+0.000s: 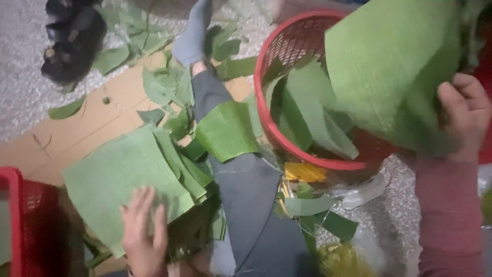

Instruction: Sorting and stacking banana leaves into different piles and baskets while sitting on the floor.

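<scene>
Banana leaf [389,61] gripped by right hand [466,115], left hand [143,231] flat, fingers spread, on leaf stack [123,179]

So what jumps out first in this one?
Green leaves everywhere: the right hand lifts a big leaf piece over the red mesh basket at upper right. The left hand presses flat on a stack of cut leaves at lower left. Between them stretches a grey-trousered leg.

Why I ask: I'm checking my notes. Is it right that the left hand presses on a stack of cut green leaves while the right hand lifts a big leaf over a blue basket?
Not quite: the head view shows the basket is red, not blue. The left hand presses on the leaf stack, and the right hand lifts the big leaf.
</scene>
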